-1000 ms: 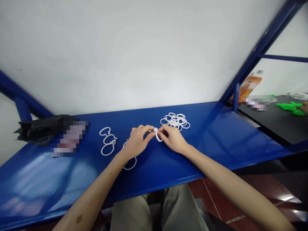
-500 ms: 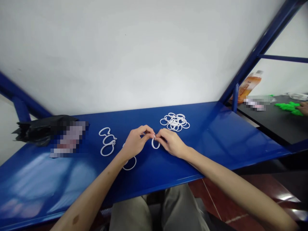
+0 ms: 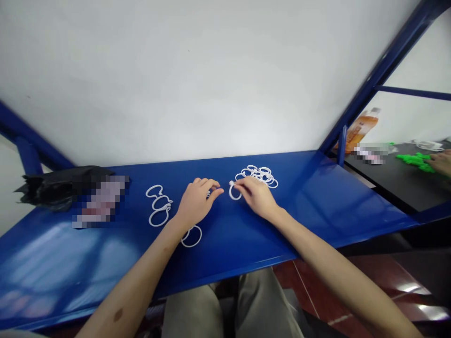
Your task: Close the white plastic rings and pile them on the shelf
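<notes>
My right hand (image 3: pixel 259 195) pinches a white plastic curtain ring (image 3: pixel 235 191) with a small eyelet at its top. Thumb and fingertips of my left hand (image 3: pixel 199 199) are apart, to the left of that ring and not touching it. A bit of something small and white shows in the gap under the left fingers; whether it is held or lies behind, I cannot tell. Just beyond my right hand lies a pile of white rings (image 3: pixel 269 177). Three linked or overlapping rings (image 3: pixel 158 218) lie to the left, and another ring (image 3: pixel 192 236) is partly hidden by my left forearm.
Everything lies on a blue metal shelf (image 3: pixel 225 258) against a pale wall. A black plastic bag (image 3: pixel 63 180) and a blurred-out packet (image 3: pixel 104 199) are at the left. Past the blue post stand an orange bottle (image 3: pixel 362 129) and green pieces (image 3: pixel 416 160), with another person's hand (image 3: pixel 442 162).
My hands have parted. The left has let go of the ring and opened, while the right has moved slightly up and right with the ring.
</notes>
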`<move>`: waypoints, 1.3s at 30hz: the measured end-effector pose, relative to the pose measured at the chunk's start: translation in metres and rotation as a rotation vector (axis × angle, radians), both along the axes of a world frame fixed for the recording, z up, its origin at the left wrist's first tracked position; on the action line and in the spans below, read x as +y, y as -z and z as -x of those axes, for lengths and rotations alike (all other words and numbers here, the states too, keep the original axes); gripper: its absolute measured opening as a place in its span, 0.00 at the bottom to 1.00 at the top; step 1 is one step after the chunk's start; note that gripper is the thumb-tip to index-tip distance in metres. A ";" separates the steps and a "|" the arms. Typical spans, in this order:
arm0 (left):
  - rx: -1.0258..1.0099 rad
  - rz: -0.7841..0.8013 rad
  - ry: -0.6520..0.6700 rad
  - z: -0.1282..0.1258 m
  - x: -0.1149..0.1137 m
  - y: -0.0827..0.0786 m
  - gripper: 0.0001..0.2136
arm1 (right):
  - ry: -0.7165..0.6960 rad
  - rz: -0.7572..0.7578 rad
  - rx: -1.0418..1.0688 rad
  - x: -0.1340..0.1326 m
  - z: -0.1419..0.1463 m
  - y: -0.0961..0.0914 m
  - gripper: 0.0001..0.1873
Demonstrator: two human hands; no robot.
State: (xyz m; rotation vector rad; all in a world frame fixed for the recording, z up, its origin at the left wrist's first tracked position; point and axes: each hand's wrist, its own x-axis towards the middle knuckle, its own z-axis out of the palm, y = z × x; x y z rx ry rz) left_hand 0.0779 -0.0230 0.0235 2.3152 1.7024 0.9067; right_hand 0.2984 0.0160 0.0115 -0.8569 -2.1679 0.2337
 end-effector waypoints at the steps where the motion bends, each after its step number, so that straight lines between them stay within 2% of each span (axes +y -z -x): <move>1: 0.058 -0.015 -0.055 0.005 0.002 0.001 0.12 | 0.066 0.005 0.040 0.006 -0.006 -0.001 0.10; 4: 0.180 -0.011 -0.190 0.018 0.005 0.005 0.16 | 0.273 0.004 0.117 0.024 -0.027 -0.003 0.10; 8: 0.283 0.086 -0.204 0.029 0.006 0.011 0.19 | 0.426 0.028 0.165 0.043 -0.048 0.001 0.09; 14: 0.293 0.085 -0.134 0.029 0.007 0.014 0.14 | 0.468 0.115 0.129 0.052 -0.053 0.009 0.09; 20: 0.206 -0.024 -0.127 0.025 0.006 0.009 0.11 | 0.489 0.105 0.132 0.047 -0.051 0.002 0.11; 26: 0.118 -0.150 -0.010 0.015 0.001 0.001 0.10 | 0.346 0.009 0.166 0.027 -0.035 -0.008 0.12; 32: 0.059 -0.129 0.067 0.006 -0.004 -0.003 0.08 | -0.006 0.043 0.054 -0.001 -0.005 -0.006 0.09; 34: 0.049 -0.121 0.080 0.005 -0.004 -0.004 0.07 | -0.083 0.068 0.012 -0.005 0.000 -0.003 0.09; 39: 0.053 -0.117 0.084 0.005 -0.004 -0.004 0.07 | -0.091 0.105 -0.027 -0.005 0.000 0.000 0.09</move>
